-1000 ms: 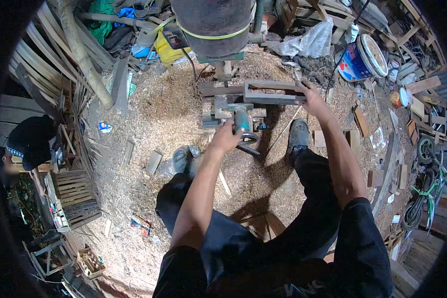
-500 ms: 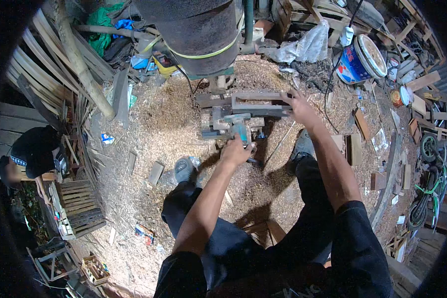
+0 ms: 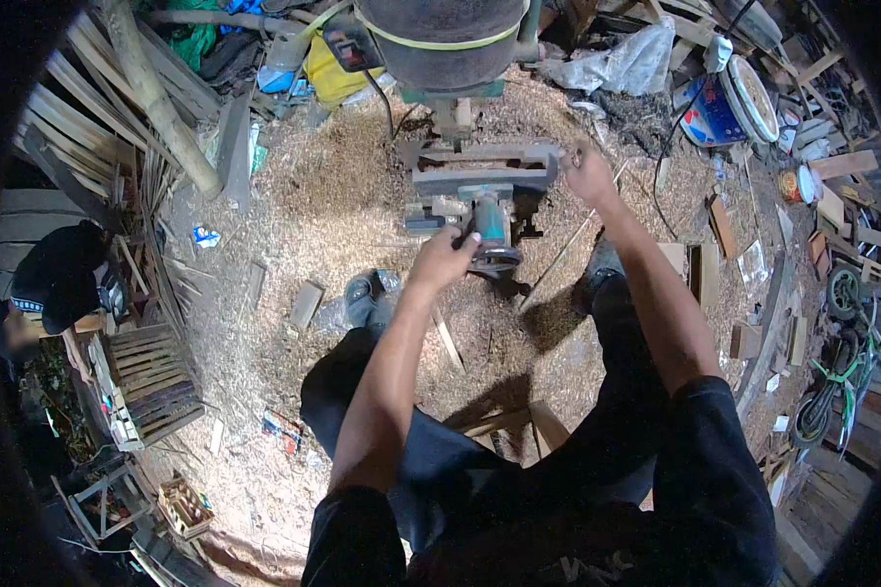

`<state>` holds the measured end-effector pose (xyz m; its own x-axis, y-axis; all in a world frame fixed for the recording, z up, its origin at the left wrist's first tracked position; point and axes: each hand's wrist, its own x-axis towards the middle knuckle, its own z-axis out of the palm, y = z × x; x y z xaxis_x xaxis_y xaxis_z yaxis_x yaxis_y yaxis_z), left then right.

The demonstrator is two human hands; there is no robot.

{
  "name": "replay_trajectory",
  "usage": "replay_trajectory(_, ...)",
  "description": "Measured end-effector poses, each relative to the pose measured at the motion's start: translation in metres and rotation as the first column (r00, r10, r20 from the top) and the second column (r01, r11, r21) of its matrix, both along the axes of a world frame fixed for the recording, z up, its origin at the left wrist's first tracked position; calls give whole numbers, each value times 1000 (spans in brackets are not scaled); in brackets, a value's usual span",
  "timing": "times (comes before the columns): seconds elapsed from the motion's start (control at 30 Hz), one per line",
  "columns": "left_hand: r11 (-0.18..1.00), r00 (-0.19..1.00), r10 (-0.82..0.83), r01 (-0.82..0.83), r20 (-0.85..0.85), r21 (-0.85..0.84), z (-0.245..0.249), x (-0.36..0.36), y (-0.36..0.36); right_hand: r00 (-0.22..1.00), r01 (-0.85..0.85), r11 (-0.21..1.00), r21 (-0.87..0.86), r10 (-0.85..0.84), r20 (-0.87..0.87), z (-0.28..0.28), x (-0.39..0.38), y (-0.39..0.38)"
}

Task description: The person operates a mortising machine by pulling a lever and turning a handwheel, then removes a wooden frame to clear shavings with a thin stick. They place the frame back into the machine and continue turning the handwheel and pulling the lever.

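Observation:
My left hand (image 3: 442, 260) is curled around a dark handle (image 3: 469, 231) beside the teal part (image 3: 492, 221) of a small machine with a round handwheel (image 3: 495, 258). Across the machine's far side lies a long wooden piece (image 3: 480, 180) with a slot-like hollow. My right hand (image 3: 587, 178) is at that piece's right end, fingers bent; the frame does not show clearly what they hold, if anything.
A dark drum (image 3: 445, 44) stands behind the machine. Wood shavings (image 3: 313, 205) cover the floor. Cables, a paint bucket (image 3: 719, 110) and wood offcuts (image 3: 721, 227) lie to the right. Another person (image 3: 61, 274) sits at far left near a slatted crate (image 3: 152, 372). A motorcycle (image 3: 837, 367) stands at far right.
The wooden piece has shifted left relative to the machine. My left hand has moved from atop the teal part to its left side. The camera view has also shifted.

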<state>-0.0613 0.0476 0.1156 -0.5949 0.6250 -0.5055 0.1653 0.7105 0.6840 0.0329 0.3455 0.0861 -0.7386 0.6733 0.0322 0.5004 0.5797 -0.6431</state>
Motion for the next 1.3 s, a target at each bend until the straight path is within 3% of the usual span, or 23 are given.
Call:
replay_trajectory(0.1,1000,999,-1,2,-50,20,2,4,-7,981,107,959,-263,-58,186,-7,1,0)
replay_trajectory(0.17,998,998,-27,31,-58,59,-16,7,-6,980,158,936,-314,-109,167,12,-9,-41)
replay_trajectory(0.27,979,984,-178,180,-27,93,-3,25,5,991,134,858,-496,-121,60,26,-13,-60)
replay_trajectory(0.3,980,982,-185,187,-49,61,2,28,9,995,102,895,-435,-98,31,3,-18,-57)
replay_trajectory(0.4,989,987,-143,145,-75,20,-6,29,14,997,-54,855,-515,16,-79,26,-23,-84)
replay_trajectory(0.43,990,986,-134,138,-104,34,-7,29,16,982,-150,907,-392,91,-164,-8,-30,-77)
replay_trajectory(0.53,991,983,-112,121,-148,55,-11,34,12,999,-42,932,-360,33,-31,-7,-41,-85)
replay_trajectory(0.57,991,984,-110,119,-140,53,-13,34,10,994,109,958,-265,-99,50,-23,-47,-81)
replay_trajectory(0.7,988,978,-118,134,-175,82,-25,36,4,987,136,984,-116,-144,-65,-55,-46,-69)
replay_trajectory(0.8,983,979,-166,173,-120,54,-19,32,6,997,71,952,-299,-75,-2,-37,-45,-68)
replay_trajectory(0.83,981,978,-183,188,-105,45,-18,32,7,994,110,952,-284,-111,13,-38,-40,-66)
replay_trajectory(1.0,979,975,-166,182,-151,98,-26,42,5,968,240,948,-210,-218,125,-74,43,-65)
replay_trajectory(1.07,978,967,-155,179,-203,107,-31,45,7,942,308,951,-37,-299,153,-102,80,-92)
replay_trajectory(1.13,974,967,-160,187,-197,126,-36,47,6,915,156,971,-180,-73,397,-173,110,-102)
replay_trajectory(1.17,977,968,-148,175,-203,124,-38,50,5,929,205,916,-346,-71,362,-211,121,-122)
replay_trajectory(1.2,979,968,-132,161,-216,124,-38,49,6,945,234,833,-501,-72,320,-237,128,-139)
replay_trajectory(1.3,976,962,-126,165,-243,146,-41,44,9,925,380,711,-592,-299,235,-238,108,-182)
